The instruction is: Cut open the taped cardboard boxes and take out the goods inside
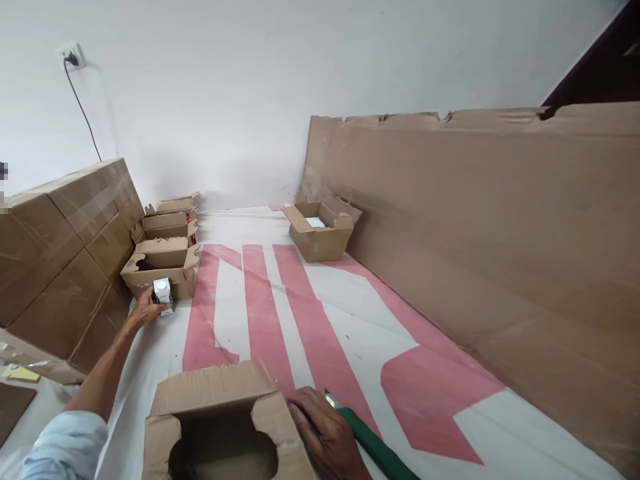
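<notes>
In the head view my left hand (pixel 147 308) is closed around a small white carton (pixel 163 290) with a cap on top. It holds the carton upright at the front right corner of an open cardboard box (pixel 180 283). My right hand (pixel 327 433) lies against the right side of a nearer open cardboard box (pixel 230 380), its fingers loosely bent and nothing seen in them. The dark inside of that near box shows no contents. Just right of this hand is a green tool (pixel 375 443) with a pale metal tip; its lower end is out of frame.
More open boxes (pixel 167 223) stand in a row behind the left one, beside a large taped carton (pixel 65 260). A box (pixel 323 243) holding something white stands farther back. A tall cardboard panel (pixel 475 233) borders the right. A red-and-white sheet (pixel 270 307) covers the table.
</notes>
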A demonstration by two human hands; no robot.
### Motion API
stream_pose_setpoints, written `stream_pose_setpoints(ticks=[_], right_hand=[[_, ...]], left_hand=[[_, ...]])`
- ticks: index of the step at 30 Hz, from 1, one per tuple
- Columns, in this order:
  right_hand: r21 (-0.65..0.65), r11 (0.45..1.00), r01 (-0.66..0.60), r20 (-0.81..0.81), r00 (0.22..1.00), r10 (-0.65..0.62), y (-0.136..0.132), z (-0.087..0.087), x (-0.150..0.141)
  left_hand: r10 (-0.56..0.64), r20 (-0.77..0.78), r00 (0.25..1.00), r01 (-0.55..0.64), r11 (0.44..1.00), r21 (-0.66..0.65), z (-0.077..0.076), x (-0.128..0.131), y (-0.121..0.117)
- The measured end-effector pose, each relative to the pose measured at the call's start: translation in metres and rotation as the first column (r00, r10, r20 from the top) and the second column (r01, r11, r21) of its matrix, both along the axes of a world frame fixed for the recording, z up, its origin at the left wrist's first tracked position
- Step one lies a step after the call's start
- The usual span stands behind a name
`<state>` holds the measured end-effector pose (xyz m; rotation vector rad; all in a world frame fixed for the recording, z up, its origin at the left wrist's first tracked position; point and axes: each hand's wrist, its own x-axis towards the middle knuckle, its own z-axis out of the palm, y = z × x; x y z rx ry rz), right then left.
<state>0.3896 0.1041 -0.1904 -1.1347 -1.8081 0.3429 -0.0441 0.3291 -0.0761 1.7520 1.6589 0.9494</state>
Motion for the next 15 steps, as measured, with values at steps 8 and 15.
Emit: stream_pose_setpoints(ticks=[8,15], right_hand=[[-0.042,0.999,0.009,0.002,1.000,-0.009,-0.001,0.001,-0.002],[-0.068,0.998,0.013,0.005,1.000,-0.013,0.000,0.000,-0.004]], left_hand=[[-0.017,-0.296,0.955,0.015,1.000,-0.008,0.015,-0.003,-0.036],[-0.022,-0.655,0.755,0.005,1.000,-0.028,0.030,-0.003,-0.052]])
